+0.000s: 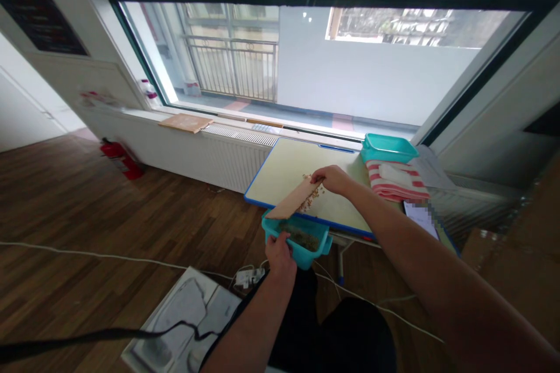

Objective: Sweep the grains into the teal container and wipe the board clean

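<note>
Left hand (pixel 280 253) gripping teal tray (pixel 324 243), right hand (pixel 335 178) holding card (pixel 291 202) beside grains (pixel 315 198)

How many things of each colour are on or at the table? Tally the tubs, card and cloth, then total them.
Teal: 2, near tub and far tub
Tan: 1 card
Red-and-white: 1 striped cloth
Total: 4
</note>
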